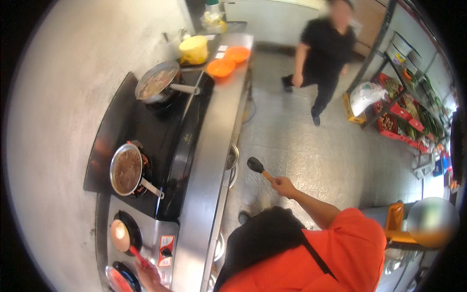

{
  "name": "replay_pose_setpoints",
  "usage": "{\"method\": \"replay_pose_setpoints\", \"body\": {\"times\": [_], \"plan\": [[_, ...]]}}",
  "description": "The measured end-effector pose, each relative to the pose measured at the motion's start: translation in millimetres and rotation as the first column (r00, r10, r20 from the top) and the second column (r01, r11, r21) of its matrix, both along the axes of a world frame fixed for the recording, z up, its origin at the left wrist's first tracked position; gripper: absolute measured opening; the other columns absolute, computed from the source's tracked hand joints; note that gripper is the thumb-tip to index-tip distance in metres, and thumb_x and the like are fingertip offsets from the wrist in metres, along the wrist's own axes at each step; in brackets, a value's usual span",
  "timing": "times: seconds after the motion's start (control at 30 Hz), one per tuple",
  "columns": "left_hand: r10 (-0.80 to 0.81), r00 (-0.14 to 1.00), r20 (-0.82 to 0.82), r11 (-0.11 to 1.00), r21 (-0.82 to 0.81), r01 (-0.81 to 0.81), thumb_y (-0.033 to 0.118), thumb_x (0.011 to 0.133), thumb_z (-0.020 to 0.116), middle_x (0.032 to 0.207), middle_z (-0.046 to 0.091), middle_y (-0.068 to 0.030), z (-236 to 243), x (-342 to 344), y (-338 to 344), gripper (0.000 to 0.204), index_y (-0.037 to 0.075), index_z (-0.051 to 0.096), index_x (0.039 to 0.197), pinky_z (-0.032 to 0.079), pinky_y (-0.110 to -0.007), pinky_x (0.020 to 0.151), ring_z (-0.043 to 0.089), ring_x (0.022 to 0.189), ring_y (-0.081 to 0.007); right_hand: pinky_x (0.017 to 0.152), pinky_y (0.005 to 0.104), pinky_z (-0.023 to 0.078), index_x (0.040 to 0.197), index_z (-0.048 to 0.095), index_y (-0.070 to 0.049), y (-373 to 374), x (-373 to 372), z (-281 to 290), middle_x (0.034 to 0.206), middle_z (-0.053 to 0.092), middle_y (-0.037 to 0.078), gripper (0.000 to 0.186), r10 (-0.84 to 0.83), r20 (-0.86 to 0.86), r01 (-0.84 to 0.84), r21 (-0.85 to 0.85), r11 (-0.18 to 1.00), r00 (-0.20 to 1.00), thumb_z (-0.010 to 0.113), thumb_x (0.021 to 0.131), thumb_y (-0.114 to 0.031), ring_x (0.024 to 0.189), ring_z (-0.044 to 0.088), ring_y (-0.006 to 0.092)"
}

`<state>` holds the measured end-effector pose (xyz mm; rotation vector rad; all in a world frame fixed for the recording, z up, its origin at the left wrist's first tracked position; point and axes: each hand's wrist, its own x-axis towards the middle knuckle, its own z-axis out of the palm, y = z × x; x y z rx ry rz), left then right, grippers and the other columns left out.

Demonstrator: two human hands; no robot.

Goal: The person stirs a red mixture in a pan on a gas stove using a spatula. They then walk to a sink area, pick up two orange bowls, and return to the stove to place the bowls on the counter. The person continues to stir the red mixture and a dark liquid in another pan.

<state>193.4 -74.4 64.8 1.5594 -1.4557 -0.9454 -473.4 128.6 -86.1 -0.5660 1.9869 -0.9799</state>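
Note:
Around the red handle of a small frying pan (119, 237), my left hand (147, 273) is closed. The pan sits over a burner at the lower left, with something pale in its middle. My right hand (283, 187) is held out over the floor, away from the stove. It grips the wooden handle of a cooking spoon (256, 165) with a dark head. Farther up the stove, a metal pan (127, 170) of brown sauce stands on a burner. A larger pan (158, 82) at the far burner holds chunky food.
A steel counter (200, 163) edges the stove. Orange bowls (221, 68) and a yellow tub (193, 49) stand at its far end. A person (327, 53) in dark clothes is on the floor ahead. Shelves with red vegetable crates (407, 114) line the right side.

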Motion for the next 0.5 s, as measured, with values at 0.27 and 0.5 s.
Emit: {"method": "replay_pose_setpoints", "body": {"times": [0.27, 0.5], "plan": [[0.745, 0.608, -0.272, 0.666, 0.351, -0.659, 0.036, 0.100, 0.047, 0.074, 0.053, 0.0006, 56.5, -98.6, 40.9, 0.033, 0.004, 0.056, 0.102, 0.040, -0.028, 0.049, 0.046, 0.052, -0.0118, 0.041, 0.0256, 0.038, 0.112, 0.060, 0.004, -30.0, 18.6, 13.6, 0.068, 0.055, 0.003, 0.035, -0.182, 0.001, 0.181, -0.122, 0.976, 0.983, 0.066, 0.087, -0.020, 0.046, 0.044, 0.0093], [-0.174, 0.983, 0.057, 0.935, 0.322, 0.147, 0.020, 0.090, 0.066, 0.082, 0.067, -0.0135, 20.1, -220.5, 99.0, 0.021, 0.000, 0.066, 0.096, 0.051, -0.030, 0.067, 0.064, 0.073, -0.0176, 0.036, 0.0222, 0.032, 0.089, 0.055, -0.006, -42.5, 16.9, 47.7, 0.060, 0.045, -0.004, 0.015, -0.270, -0.079, 0.230, -0.329, 0.916, 0.960, 0.062, 0.093, -0.018, 0.042, 0.039, 0.0037]]}}
